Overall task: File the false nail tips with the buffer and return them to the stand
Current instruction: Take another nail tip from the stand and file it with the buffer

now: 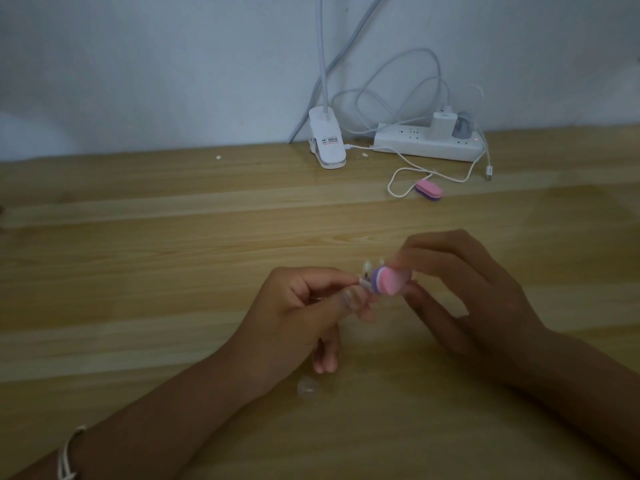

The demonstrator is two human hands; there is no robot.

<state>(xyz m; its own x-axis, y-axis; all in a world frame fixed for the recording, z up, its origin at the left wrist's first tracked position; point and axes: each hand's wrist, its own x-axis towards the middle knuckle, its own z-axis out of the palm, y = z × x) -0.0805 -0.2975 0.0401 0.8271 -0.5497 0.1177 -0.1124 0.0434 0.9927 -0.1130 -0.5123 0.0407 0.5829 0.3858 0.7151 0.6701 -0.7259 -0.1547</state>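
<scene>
Left hand [304, 306] pinches a nail tip [364, 283] between thumb and forefinger, held over the table [138, 271] mid-frame. Right hand [464, 289] grips the pink-purple buffer [389, 281] by its far end, with the near end touching the tip. Small clear shapes [367, 266] just behind the buffer are too blurred to tell if they're the stand; a loose clear tip [307, 386] lies on the table just on the near side of the left hand, and a second buffer [428, 189] sits well back, near the power strip [415, 147] and lamp clip [327, 143].
</scene>
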